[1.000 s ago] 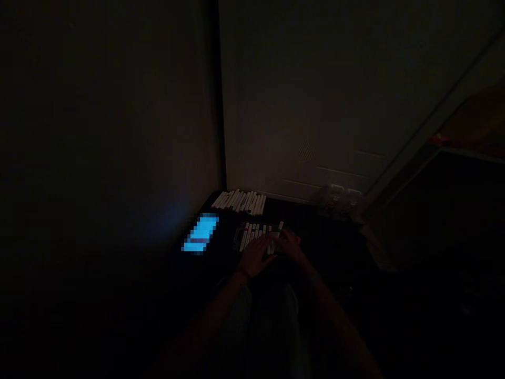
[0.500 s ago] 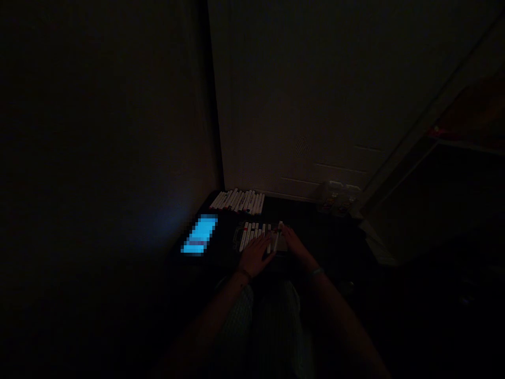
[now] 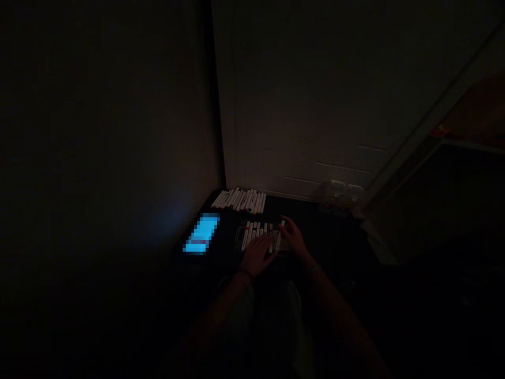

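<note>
The scene is very dark. A near row of white markers (image 3: pixel 256 234) lies on a dark surface in front of me. My left hand (image 3: pixel 256 256) rests flat on the near ends of these markers, fingers stretched out. My right hand (image 3: pixel 292 238) is at the right end of the row, fingers curled at the last white marker (image 3: pixel 279 241); the grip itself is too dim to make out. A second row of white markers (image 3: pixel 240 200) lies farther back by the wall.
A glowing blue phone screen (image 3: pixel 202 233) lies left of the near row. A clear plastic container (image 3: pixel 338 196) stands at the back right by the wall. A dark wall rises at left, a pale door or panel behind.
My right hand has shifted slightly back along the rightmost marker. My left hand stays on the near row. The view has shifted a little.
</note>
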The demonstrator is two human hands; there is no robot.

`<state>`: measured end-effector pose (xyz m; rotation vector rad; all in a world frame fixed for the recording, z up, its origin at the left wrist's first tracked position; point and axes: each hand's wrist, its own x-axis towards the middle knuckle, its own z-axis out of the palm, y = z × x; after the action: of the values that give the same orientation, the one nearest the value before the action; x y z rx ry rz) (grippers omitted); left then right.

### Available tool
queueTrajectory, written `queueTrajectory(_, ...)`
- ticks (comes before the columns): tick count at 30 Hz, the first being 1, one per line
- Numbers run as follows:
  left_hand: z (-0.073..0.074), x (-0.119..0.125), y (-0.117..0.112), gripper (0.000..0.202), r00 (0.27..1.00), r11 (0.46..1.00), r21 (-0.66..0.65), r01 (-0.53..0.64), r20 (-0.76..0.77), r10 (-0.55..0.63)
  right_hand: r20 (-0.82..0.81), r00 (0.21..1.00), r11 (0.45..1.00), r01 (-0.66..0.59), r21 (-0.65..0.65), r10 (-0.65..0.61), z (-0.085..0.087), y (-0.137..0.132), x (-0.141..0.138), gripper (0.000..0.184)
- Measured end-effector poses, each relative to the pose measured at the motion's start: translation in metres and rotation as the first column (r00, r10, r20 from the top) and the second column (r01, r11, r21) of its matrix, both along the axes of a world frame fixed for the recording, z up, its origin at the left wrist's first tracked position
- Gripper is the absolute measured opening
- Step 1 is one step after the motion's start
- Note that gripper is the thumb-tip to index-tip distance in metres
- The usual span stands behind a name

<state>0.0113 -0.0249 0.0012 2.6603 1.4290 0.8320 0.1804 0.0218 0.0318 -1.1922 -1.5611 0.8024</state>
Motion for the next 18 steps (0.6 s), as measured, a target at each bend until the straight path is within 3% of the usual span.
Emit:
queueTrajectory(7, -0.004, -0.001, 0.002, 0.051, 1.000, 1.000, -0.001, 0.008, 0.020, -0.008, 0.021, 0.999, 0.998, -0.032, -0.053, 0.033, 0.002, 0.008, -0.002, 0.039)
queueTrajectory(14, -0.001, 0.000, 0.000, 0.052, 1.000, 1.000, 0.002, 0.006, 0.027, -0.006, -0.014, 0.998, 0.998, -0.067, -0.012, 0.067, 0.004, 0.020, -0.003, 0.034)
queueTrajectory(18, -0.001, 0.001, 0.000, 0.056, 0.999, 1.000, -0.006, -0.012, 0.035, 0.012, -0.011, 1.000, 1.000, -0.028, 0.006, 0.029, 0.001, 0.024, -0.005, 0.034)
